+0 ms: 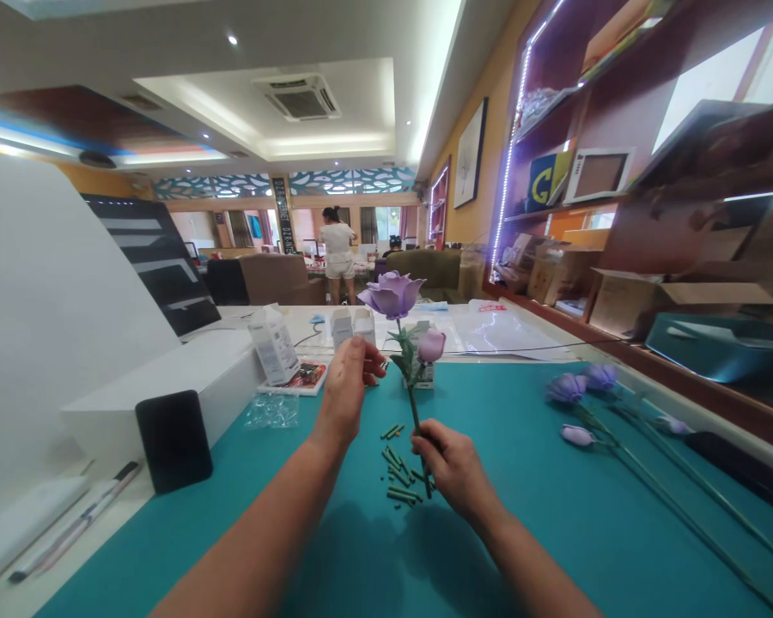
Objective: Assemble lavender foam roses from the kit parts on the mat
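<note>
Bare teal mat (521,429) opens right of the cut stem pieces (400,472), purple flowers (567,388) blocking its far right

3 purple blooms (392,296), 3 buds (431,345), 3 stems (415,408) (2 of each at 4 o'clock). 1 black block (173,442), 8 o'clock.

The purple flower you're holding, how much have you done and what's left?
Apparently done: stem trimming, as short green pieces lie on the teal mat. In hand: the right hand grips the purple flower by its stem; the left hand is raised beside it. Perhaps left: the long-stemmed flowers lying on the right.
</note>
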Available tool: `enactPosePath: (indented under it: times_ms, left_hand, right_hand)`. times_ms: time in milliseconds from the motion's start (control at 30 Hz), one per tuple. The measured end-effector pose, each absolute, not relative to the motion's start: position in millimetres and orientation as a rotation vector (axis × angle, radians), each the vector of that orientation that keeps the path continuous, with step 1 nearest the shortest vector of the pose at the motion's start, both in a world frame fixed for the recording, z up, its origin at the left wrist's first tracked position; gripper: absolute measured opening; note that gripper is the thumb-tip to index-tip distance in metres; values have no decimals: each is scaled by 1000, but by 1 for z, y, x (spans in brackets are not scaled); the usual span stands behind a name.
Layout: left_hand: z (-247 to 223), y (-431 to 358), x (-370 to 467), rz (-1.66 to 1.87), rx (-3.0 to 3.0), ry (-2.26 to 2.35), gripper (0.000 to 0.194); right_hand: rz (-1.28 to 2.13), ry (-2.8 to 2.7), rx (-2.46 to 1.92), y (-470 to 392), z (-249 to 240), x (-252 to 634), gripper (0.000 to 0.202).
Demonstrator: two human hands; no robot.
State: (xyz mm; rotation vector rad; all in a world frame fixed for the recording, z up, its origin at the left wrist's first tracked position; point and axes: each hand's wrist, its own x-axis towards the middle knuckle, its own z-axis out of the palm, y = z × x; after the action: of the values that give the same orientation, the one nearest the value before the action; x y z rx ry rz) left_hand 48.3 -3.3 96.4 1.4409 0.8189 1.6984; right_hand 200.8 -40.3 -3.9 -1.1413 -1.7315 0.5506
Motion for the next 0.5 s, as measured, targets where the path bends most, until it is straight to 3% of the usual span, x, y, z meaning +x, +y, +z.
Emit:
enactPosePath:
  times_ms: [300,500]
  left_hand:
    - [118,-41,41,2036,2248,855,15]
    - [133,-48,45,1683,3043,1020,43]
  right_hand:
    - [519,-1675,-1161,-40,-8,200,15]
    - [466,-1704,-1156,-41,-6,198,15]
